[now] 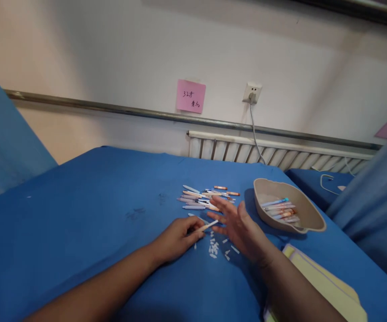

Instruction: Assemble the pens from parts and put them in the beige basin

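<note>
My left hand (180,237) is closed around a slim, pale pen (208,226), its whitish end pointing up and to the right. Close by, my right hand (235,223) is raised with the fingers spread and nothing in it. Just beyond both hands lies a loose pile of pens (193,197) in white, lilac, peach and orange. Below the hands, small white pieces (213,248) are scattered on the blue cloth; what they are is too small to tell.
A beige basin (309,212) holding several pens (280,210) stands at the right. Yellow sheets or cloths (324,277) lie beside my right forearm. The blue-covered table (79,214) reaches the wall, where a radiator (227,147) and a socket (252,93) with a cord are fixed.
</note>
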Available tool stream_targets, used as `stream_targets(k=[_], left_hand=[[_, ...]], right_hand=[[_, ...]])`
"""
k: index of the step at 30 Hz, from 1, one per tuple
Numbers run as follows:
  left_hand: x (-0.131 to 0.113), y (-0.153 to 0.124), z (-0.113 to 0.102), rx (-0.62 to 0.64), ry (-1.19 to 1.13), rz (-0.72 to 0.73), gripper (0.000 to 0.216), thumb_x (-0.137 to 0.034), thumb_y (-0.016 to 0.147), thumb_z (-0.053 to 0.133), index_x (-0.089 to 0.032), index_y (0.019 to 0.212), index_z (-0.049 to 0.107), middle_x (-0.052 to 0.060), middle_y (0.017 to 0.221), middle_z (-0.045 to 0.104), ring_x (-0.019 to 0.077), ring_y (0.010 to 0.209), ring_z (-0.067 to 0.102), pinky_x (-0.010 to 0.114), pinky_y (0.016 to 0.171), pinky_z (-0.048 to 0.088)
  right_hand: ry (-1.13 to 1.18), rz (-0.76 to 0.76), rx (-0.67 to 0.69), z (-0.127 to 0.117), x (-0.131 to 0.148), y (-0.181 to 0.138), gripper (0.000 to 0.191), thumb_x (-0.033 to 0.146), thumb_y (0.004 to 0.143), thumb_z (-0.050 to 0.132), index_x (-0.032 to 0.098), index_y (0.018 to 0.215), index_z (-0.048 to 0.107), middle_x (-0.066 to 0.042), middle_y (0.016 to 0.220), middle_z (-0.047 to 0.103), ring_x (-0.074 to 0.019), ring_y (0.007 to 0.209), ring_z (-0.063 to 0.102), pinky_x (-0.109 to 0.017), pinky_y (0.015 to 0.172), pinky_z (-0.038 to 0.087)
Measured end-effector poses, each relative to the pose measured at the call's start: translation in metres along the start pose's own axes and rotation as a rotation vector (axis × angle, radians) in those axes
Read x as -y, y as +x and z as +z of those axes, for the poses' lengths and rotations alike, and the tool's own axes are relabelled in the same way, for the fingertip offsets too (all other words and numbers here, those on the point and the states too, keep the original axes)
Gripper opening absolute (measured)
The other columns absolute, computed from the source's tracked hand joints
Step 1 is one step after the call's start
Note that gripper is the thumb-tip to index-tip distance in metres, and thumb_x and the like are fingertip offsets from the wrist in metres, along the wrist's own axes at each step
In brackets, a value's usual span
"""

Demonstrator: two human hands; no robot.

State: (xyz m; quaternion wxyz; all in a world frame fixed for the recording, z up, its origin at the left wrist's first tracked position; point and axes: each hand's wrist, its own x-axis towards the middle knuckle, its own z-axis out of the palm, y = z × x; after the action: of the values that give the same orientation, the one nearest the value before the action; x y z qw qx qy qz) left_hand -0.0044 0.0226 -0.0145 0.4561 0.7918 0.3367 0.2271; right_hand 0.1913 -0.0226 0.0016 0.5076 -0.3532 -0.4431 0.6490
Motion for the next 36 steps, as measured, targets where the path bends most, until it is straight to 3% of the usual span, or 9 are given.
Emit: stream_targets(k=[2,5,8,10,14,19,25,32,36], left_hand=[[0.003,0.003,-0.001,-0.017,-0.077,-0.05,0.022,-0.038,0.081,0.056,-0.018,0.085,0.064,-0.002,0.071,0.06,0.0134,0.065,0.051,0.021,0.058,0.038],[0.007,0.009,-0.004,-0.066,-0.21,-0.103,0.025,-0.04,0.078,0.06,-0.017,0.084,0.064,0.0,0.074,0.063,0.0141,0.067,0.054,0.022,0.061,0.04],[0.012,0.013,-0.006,-0.123,-0.335,-0.105,0.025,-0.039,0.076,0.063,-0.016,0.084,0.063,0.002,0.078,0.065,0.0142,0.07,0.056,0.025,0.068,0.043],[0.015,0.015,-0.007,-0.152,-0.385,-0.12,0.025,-0.039,0.075,0.064,-0.016,0.084,0.063,0.003,0.079,0.066,0.0135,0.07,0.057,0.025,0.068,0.043],[0.021,0.016,-0.007,-0.158,-0.417,-0.171,0.027,-0.039,0.074,0.067,-0.016,0.087,0.062,0.003,0.08,0.068,0.0114,0.065,0.057,0.022,0.06,0.042],[0.021,0.016,-0.008,-0.136,-0.482,-0.235,0.034,-0.043,0.075,0.066,-0.014,0.093,0.063,0.007,0.085,0.069,0.0133,0.067,0.059,0.021,0.056,0.042],[0.016,0.013,-0.013,-0.145,-0.548,-0.262,0.037,-0.043,0.075,0.064,-0.014,0.099,0.063,0.008,0.089,0.07,0.0151,0.072,0.061,0.024,0.064,0.045],[0.017,0.013,-0.013,-0.159,-0.592,-0.258,0.033,-0.039,0.075,0.066,-0.014,0.095,0.063,0.007,0.087,0.069,0.0128,0.069,0.06,0.021,0.06,0.043],[0.018,0.015,-0.015,-0.231,-0.646,-0.273,0.029,-0.035,0.075,0.067,-0.014,0.094,0.063,0.005,0.082,0.068,0.0117,0.065,0.059,0.021,0.058,0.044]], right_hand=[[-0.05,-0.048,-0.129,-0.014,0.006,0.003,0.068,0.076,0.077,0.033,0.026,0.117,0.056,-0.011,0.133,0.048,-0.0266,0.111,0.053,-0.037,0.08,0.046],[-0.307,-0.103,-0.348,-0.037,0.011,0.007,0.051,0.063,0.075,0.054,0.017,0.094,0.061,-0.009,0.091,0.066,-0.0186,0.075,0.061,-0.028,0.062,0.045],[-0.613,-0.097,-0.429,-0.058,0.01,0.007,0.03,0.047,0.075,0.061,0.017,0.072,0.056,0.001,0.061,0.058,-0.0113,0.051,0.05,-0.023,0.05,0.037],[-0.766,-0.032,-0.366,-0.067,0.007,0.004,0.022,0.038,0.077,0.058,0.018,0.067,0.054,0.003,0.055,0.055,-0.0108,0.048,0.048,-0.023,0.048,0.035],[-1.076,0.045,-0.146,-0.069,0.0,-0.003,0.005,0.023,0.074,0.058,0.02,0.074,0.061,0.001,0.062,0.062,-0.0133,0.056,0.054,-0.023,0.052,0.035],[-1.386,0.061,-0.009,-0.053,-0.003,-0.006,0.018,0.02,0.065,0.065,0.021,0.083,0.064,-0.002,0.079,0.063,-0.0155,0.069,0.056,-0.024,0.06,0.035],[-1.524,0.083,0.012,-0.04,-0.005,-0.004,0.013,0.016,0.069,0.059,0.02,0.081,0.062,-0.002,0.081,0.061,-0.0148,0.072,0.053,-0.023,0.064,0.033],[-1.507,0.062,0.011,-0.04,-0.007,-0.003,0.01,0.017,0.07,0.06,0.021,0.079,0.061,-0.002,0.08,0.062,-0.0149,0.073,0.054,-0.023,0.064,0.032],[-1.516,0.068,0.004,-0.042,-0.006,-0.003,0.009,0.018,0.071,0.061,0.02,0.079,0.062,-0.002,0.08,0.062,-0.0148,0.071,0.054,-0.023,0.062,0.032]])
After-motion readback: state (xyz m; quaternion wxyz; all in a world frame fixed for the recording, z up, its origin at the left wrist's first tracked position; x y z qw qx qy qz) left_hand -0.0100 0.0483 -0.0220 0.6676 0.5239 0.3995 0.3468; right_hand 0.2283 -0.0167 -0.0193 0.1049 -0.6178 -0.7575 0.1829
